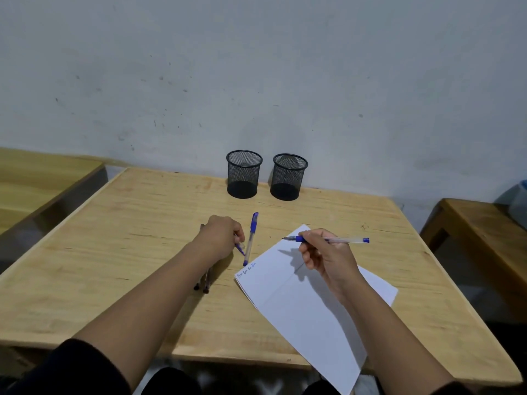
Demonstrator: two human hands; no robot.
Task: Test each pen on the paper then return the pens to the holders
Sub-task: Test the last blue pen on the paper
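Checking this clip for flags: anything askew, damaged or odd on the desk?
Nothing damaged. The paper lies askew, its near corner hanging over the table edge. Both holders stand upright and look empty. The right hand holds an uncapped pen above the paper.

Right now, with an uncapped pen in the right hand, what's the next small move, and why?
Probably lower the right hand so the blue pen tip meets the paper beside the blue scribbles. The tip is bare and hangs above the sheet, the left hand holds what looks like its cap, and both holders look empty.
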